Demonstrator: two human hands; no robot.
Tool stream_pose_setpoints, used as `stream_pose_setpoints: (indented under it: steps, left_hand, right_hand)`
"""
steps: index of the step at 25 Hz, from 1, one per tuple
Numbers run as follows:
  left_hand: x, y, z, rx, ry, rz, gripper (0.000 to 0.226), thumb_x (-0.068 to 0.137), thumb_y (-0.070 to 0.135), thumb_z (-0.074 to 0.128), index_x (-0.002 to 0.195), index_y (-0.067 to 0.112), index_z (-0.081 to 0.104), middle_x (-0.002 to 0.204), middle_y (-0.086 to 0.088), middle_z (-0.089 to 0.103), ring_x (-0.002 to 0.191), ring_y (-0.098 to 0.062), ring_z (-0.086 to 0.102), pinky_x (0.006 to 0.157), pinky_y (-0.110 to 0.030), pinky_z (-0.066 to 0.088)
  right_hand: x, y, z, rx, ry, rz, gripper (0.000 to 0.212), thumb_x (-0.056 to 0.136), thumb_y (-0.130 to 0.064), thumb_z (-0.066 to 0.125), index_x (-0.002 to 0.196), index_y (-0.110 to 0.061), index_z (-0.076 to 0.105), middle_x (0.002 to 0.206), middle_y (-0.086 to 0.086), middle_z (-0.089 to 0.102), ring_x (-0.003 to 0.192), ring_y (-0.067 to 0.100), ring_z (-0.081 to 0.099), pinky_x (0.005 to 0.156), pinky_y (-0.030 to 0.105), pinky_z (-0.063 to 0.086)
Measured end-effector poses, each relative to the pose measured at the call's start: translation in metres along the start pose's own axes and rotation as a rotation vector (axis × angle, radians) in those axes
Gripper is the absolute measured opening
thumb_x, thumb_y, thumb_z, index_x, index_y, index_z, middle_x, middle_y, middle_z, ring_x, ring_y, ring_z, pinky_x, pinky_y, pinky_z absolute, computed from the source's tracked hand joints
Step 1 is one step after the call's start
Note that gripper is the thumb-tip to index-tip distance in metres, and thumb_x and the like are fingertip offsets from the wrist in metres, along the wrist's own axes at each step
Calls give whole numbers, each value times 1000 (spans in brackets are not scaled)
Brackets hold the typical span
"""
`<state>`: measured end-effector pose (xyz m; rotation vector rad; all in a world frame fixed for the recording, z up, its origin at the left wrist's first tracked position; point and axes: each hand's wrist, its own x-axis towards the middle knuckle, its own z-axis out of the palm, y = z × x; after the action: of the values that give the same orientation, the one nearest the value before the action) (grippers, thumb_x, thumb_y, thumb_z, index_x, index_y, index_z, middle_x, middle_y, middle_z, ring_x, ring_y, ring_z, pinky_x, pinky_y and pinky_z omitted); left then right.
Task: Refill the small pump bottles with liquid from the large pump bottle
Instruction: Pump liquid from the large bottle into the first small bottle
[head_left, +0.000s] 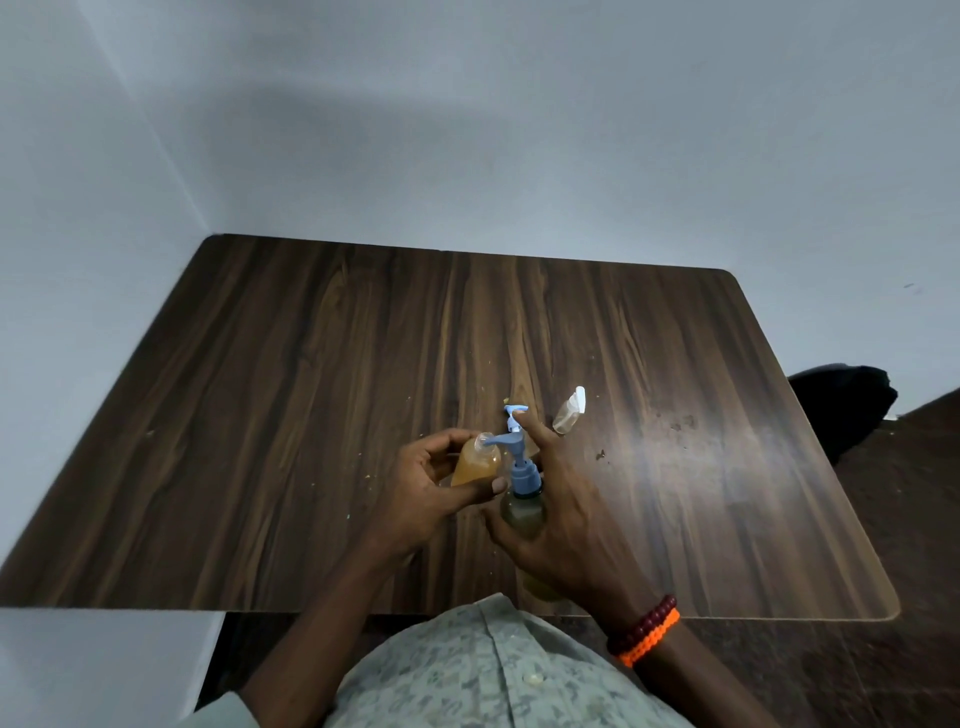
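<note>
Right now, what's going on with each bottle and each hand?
Large pump bottle: upright, blue pump on, spout over the small bottle's mouth.
Small bottle: open, mostly full of orange liquid, tilted.
Loose blue pump: lying on the table.
Clear bottle: white top on, looks empty.
Left hand: holds the small bottle.
Right hand: grips the large bottle, forefinger raised.

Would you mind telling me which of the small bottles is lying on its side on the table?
The small clear bottle with the white cap, lying right of the hands. The other small one, the orange-filled open bottle, is held in the left hand under the blue pump spout.
</note>
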<state>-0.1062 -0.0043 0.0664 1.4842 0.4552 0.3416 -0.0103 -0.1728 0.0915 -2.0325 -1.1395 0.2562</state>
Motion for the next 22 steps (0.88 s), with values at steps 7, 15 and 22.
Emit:
stream_pose_setpoints:
  steps: [7, 15, 22]
  left_hand:
    - [0, -1, -6, -19, 100, -28, 50, 65, 24, 98, 111, 20, 77, 112, 1, 82, 107, -15, 77, 88, -26, 63]
    - [-13, -11, -44, 11, 284, -72, 44, 67, 10, 91, 108, 18, 79, 109, 0, 83, 103, -15, 78, 90, -31, 61]
    - [-15, -17, -61, 11, 307, -137, 46, 60, 19, 92, 105, 21, 81, 109, -3, 83, 104, -21, 79, 92, -34, 63]
  right_hand:
    - [10, 12, 11, 190, -17, 3, 77, 72, -41, 90, 134, -31, 47, 128, -20, 57, 118, -10, 55, 102, 12, 48]
    - [99, 45, 57, 149, 43, 93, 48, 70, -42, 91, 106, -27, 63, 105, -8, 62, 100, -3, 58, 88, 11, 45]
    - [168, 65, 107, 148, 11, 119, 52, 64, -40, 95, 105, -23, 70, 101, 2, 63, 93, 17, 61, 83, 32, 52]
